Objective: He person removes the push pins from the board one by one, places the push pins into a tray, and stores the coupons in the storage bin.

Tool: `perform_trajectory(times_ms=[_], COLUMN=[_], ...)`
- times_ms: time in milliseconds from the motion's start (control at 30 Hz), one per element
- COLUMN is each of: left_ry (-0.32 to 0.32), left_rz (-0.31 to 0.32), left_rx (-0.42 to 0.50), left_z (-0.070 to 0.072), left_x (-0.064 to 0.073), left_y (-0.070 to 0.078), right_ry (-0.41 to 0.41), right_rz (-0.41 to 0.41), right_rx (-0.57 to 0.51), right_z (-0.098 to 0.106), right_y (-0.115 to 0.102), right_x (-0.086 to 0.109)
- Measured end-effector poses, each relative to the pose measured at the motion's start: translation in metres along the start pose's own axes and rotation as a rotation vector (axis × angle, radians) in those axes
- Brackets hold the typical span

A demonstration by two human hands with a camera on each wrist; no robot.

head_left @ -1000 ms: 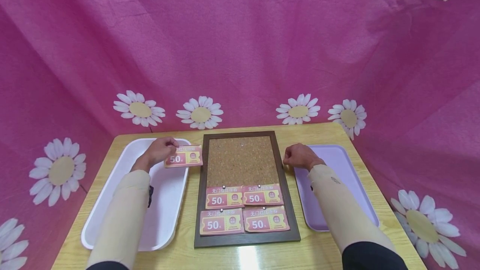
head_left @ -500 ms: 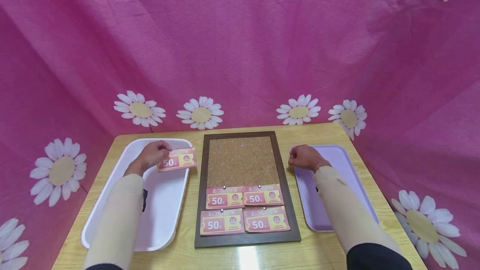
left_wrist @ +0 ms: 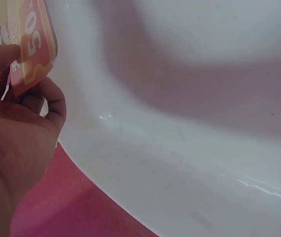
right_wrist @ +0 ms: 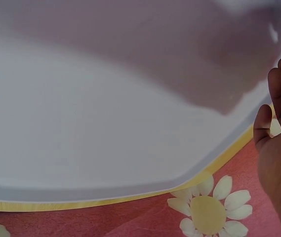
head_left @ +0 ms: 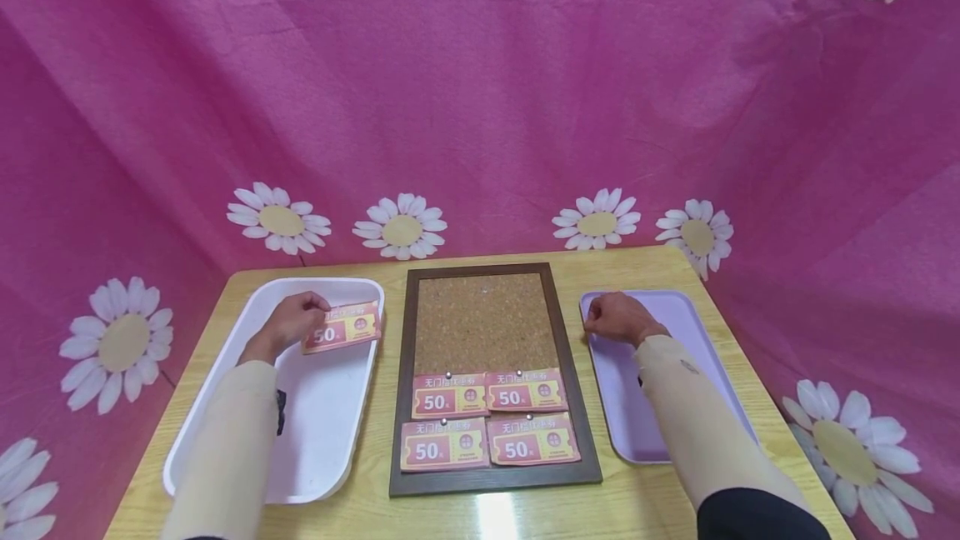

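My left hand [head_left: 291, 325] pinches a pink and yellow coupon [head_left: 352, 330] marked 50 by its left end, over the far end of a white tray [head_left: 333, 448]. The left wrist view shows the coupon [left_wrist: 30, 42] between thumb and fingers. My right hand [head_left: 619, 317] is above the far left corner of a lilac tray [head_left: 645, 432], fingers curled inward. Its fingertips [right_wrist: 277, 79] are at the edge of the right wrist view; I cannot tell whether they hold something small. Several like coupons [head_left: 450, 397] are pinned on the lower half of a framed corkboard [head_left: 480, 323].
The corkboard lies between the two trays on a wooden table [head_left: 615, 515]. A small shiny spot [head_left: 483, 289] shows near the top of the cork. A pink curtain [head_left: 480, 107] with daisies surrounds the table at the back and sides.
My left hand has drawn the coupon left and slightly nearer, from beside the corkboard to over the white tray. My right hand has moved right, from the corkboard's edge to over the lilac tray.
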State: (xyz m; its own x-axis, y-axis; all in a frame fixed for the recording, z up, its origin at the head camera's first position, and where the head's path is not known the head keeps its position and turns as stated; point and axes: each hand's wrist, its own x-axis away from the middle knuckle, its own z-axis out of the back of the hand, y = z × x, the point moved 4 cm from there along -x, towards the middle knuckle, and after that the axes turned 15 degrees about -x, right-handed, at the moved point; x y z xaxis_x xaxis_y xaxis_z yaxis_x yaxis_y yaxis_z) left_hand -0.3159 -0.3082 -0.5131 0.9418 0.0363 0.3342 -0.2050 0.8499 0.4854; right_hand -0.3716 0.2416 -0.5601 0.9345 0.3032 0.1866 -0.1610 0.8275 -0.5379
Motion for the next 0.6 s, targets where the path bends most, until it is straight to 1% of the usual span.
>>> perform_trajectory(times_ms=[100, 267, 367, 500, 600], left_ry=[-0.012, -0.020, -0.029, -0.031, -0.025], left_rz=[0.031, 0.044, 0.065, 0.081, 0.083], left_rx=[0.014, 0.026, 0.031, 0.039, 0.040], left_z=[-0.001, -0.001, -0.003, -0.005, -0.007], left_x=[0.002, 0.004, 0.004, 0.003, 0.004], left_y=[-0.003, -0.007, -0.010, -0.015, -0.017], right_ry=[0.001, -0.014, -0.019, -0.013, -0.004], right_rz=[-0.009, -0.024, -0.022, -0.006, -0.015], right_rx=[0.000, -0.011, -0.019, -0.022, -0.024], right_z=[-0.001, -0.002, -0.002, -0.001, 0.000], right_y=[0.004, 0.009, 0.011, 0.011, 0.013], right_x=[0.001, 0.004, 0.005, 0.005, 0.007])
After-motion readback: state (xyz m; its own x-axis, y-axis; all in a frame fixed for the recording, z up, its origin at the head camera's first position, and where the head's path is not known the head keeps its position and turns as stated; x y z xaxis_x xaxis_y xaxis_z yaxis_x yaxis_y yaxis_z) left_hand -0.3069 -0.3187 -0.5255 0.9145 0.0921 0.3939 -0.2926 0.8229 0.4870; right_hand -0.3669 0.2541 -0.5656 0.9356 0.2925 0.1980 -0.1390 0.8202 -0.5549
